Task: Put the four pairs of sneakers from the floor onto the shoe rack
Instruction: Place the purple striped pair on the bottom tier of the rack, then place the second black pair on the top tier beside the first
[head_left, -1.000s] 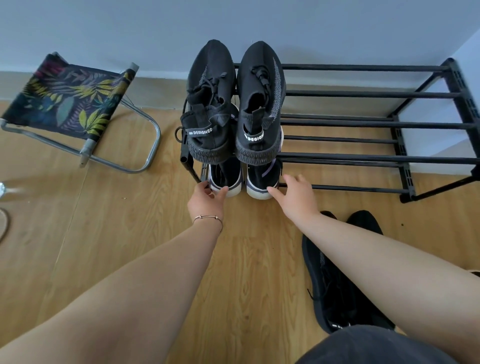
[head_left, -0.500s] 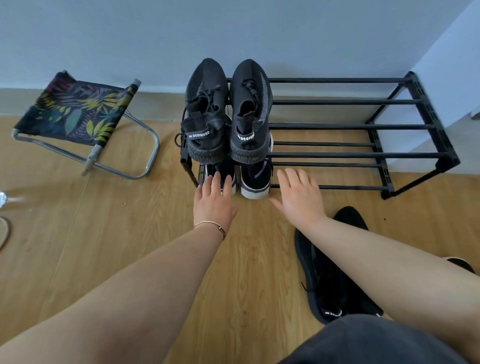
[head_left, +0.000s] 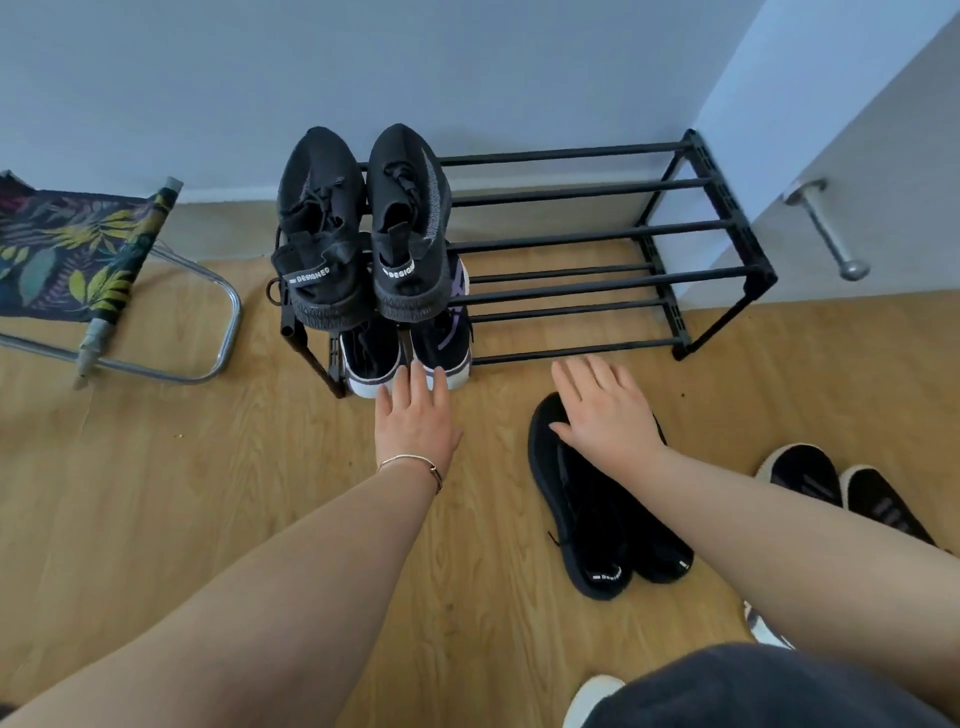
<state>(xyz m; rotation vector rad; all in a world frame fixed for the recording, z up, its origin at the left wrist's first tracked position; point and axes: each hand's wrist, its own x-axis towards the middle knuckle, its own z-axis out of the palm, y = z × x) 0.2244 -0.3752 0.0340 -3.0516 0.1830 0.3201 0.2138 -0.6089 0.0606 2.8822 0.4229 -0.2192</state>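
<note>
Two pairs already on the shoe rack, both at its left end: black sneakers on the top tier, toes to the wall, and a white-soled pair tucked under them on the bottom tier, heels poking out at the front. Rest of both tiers bare, out toward 3 o'clock.

Next in line, by the look of it: the black pair on the floor, side by side and touching, just in front of the rack. Long axis roughly 12 to 6 — toes toward the rack at 12, heels with the white tabs at 6, nearest the body.

Right hand plainly the nearer one. Flat and spread, fingers extended toward 11, palm down over the toe end of that pair; holding nothing. Contact with the toe cannot be told from this angle — resting on it or hovering just above. Heels lie at 6 o'clock from this hand, back along the forearm, so a grip at the collars probably means drawing the hand back that way.

Left hand also flat and splayed, empty, fingertips touching or just short of the white-soled heels at 12. Black floor pair at about 4 o'clock from it, well apart.

A fourth pair, pale-soled sneakers, on the floor at 3 o'clock from the black ones, partly hidden behind the right forearm, toes toward 11.
</note>
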